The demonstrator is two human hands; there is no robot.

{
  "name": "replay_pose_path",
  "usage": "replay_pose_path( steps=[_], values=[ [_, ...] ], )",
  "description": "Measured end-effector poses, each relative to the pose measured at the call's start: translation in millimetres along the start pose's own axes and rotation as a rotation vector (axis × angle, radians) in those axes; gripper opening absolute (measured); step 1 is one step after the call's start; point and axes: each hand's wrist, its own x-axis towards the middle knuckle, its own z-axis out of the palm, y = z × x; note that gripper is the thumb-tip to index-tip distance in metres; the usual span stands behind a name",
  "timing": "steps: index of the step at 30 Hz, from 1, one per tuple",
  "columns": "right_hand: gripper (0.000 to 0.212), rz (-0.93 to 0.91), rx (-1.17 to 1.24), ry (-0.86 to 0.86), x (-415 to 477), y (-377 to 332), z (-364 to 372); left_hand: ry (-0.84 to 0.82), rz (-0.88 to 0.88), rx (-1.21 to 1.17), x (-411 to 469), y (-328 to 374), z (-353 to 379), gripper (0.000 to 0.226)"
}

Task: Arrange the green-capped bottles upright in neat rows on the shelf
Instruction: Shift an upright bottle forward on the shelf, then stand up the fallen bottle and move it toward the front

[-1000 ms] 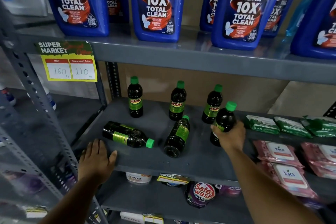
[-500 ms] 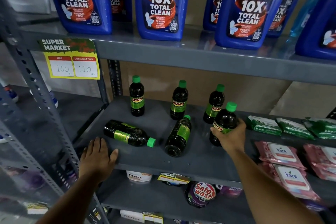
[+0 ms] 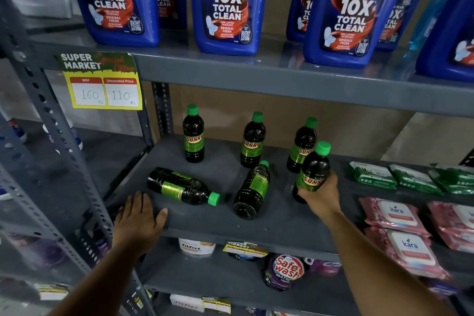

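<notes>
Three upright bottles (image 3: 252, 139) behind two toppled bottles (image 3: 182, 186) on the shelf (image 3: 282, 226).

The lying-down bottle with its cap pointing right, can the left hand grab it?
Probably yes. The left hand rests flat and empty on the shelf edge, just in front of that lying bottle, with nothing between them.

Green-capped bottles: six (image 3: 194, 133). Blue bottles: eight (image 3: 227, 5). Hands: two (image 3: 139, 215).
</notes>
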Motion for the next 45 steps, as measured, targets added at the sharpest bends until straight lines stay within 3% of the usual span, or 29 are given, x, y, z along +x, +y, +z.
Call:
replay_pose_path(
  steps=[3,6,8,10,11,13,15,18,20,24,28,30,32,36,38,41,45],
  values=[
    [0.082,0.01,-0.012,-0.016,-1,0,-1,0.003,0.007,-0.002,-1,1,-1,0.079],
    [0.097,-0.04,0.019,-0.033,-11,-6,-2,0.002,0.008,0.002,-1,1,-1,0.079],
    [0.103,-0.201,-0.173,0.183,-26,-9,1,0.001,0.008,0.009,0,1,-1,0.079],
    [0.092,-0.398,-0.369,0.345,-47,-12,9,0.001,0.009,0.015,0,1,-1,0.079],
    [0.087,-0.48,-0.4,0.309,-57,-14,16,-0.001,0.007,0.016,0,1,-1,0.079],
    [0.083,-0.526,-0.34,0.047,-74,-21,34,-0.002,0.005,0.018,0,1,-1,0.079],
    [0.089,-0.351,-0.24,-0.214,-81,-32,56,-0.008,0.005,0.01,-1,1,-2,0.079],
    [0.103,0.049,-0.156,-0.314,-75,-51,87,-0.025,0.011,-0.005,-2,2,-4,0.08],
    [0.095,0.281,-0.083,-0.351,-70,-60,98,-0.031,0.006,-0.015,-4,4,-5,0.079],
    [0.083,0.454,0.015,-0.347,-62,-71,102,-0.029,0.003,-0.02,-6,6,-9,0.081],
    [0.063,0.494,0.128,-0.313,-58,-69,103,-0.036,0.001,0.003,-7,7,-15,0.111],
    [0.058,0.449,0.227,-0.286,-57,-60,104,-0.021,0.011,0.005,-7,7,-14,0.128],
    [0.062,0.305,0.28,-0.223,-59,-54,105,-0.011,0.013,0.017,-5,5,-11,0.131],
    [0.081,-0.09,0.199,-0.173,-62,-52,99,-0.033,-0.001,0.009,-2,2,-5,0.101],
    [0.087,-0.194,0.117,-0.211,-58,-49,96,-0.034,-0.005,0.017,-1,1,-3,0.099],
    [0.081,-0.261,-0.029,-0.243,-53,-45,95,-0.031,-0.003,0.005,1,0,-2,0.096],
    [0.081,-0.206,0.086,-0.357,-45,-42,90,-0.037,0.008,0.006,4,-2,0,0.09]
  ],
)
